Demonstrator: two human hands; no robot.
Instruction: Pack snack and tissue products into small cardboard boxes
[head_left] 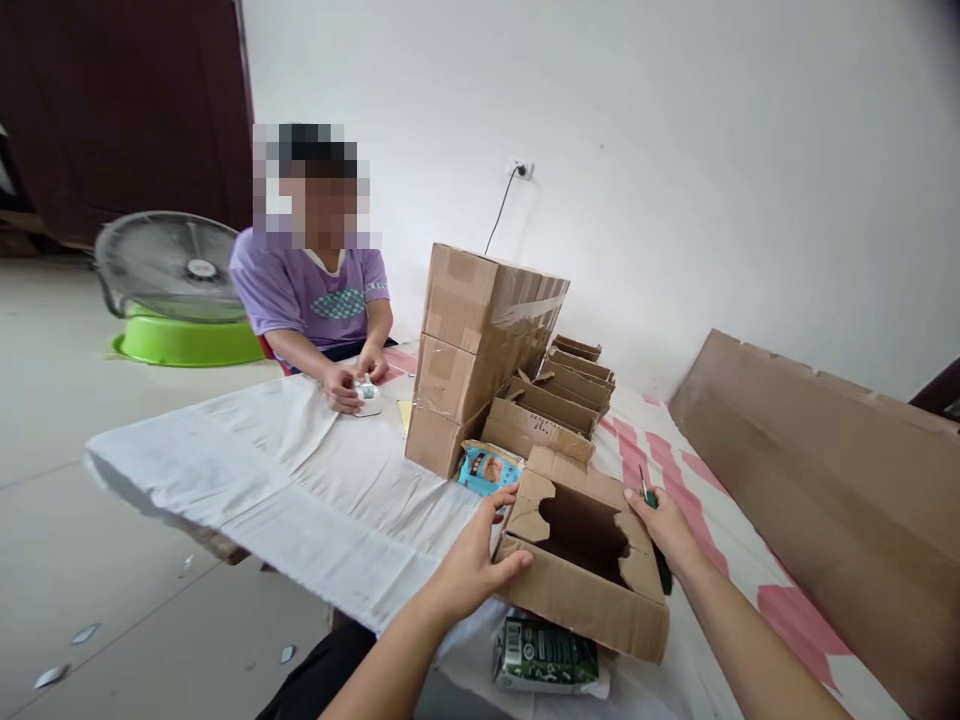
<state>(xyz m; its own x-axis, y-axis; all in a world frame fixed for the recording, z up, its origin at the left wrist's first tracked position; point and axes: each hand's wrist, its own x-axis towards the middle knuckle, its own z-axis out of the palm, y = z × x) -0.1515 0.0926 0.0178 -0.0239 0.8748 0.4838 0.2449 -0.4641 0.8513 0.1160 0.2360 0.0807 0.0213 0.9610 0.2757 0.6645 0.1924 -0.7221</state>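
Observation:
In front of me is a cardboard box (585, 585), tilted, its top partly open with notched flaps around a dark inside. My left hand (480, 560) grips its left side, thumb over the near edge and fingers at the far left corner. At the right side, my right hand (664, 525) holds a green-handled tool (649, 496) with a thin pointed tip; the thumb rests by the box flap. Under the near side of the box lies a dark green printed packet (546, 657). A blue packet (489, 468) lies just behind the box.
Taped cartons (454, 345) are stacked on the cloth-covered table (300, 480), beside a row of open cardboard boxes (559, 405). Across the table a person (315, 290) handles a small white object (367, 398). A large cardboard sheet (817, 480) leans at right; a fan (176, 265) stands left.

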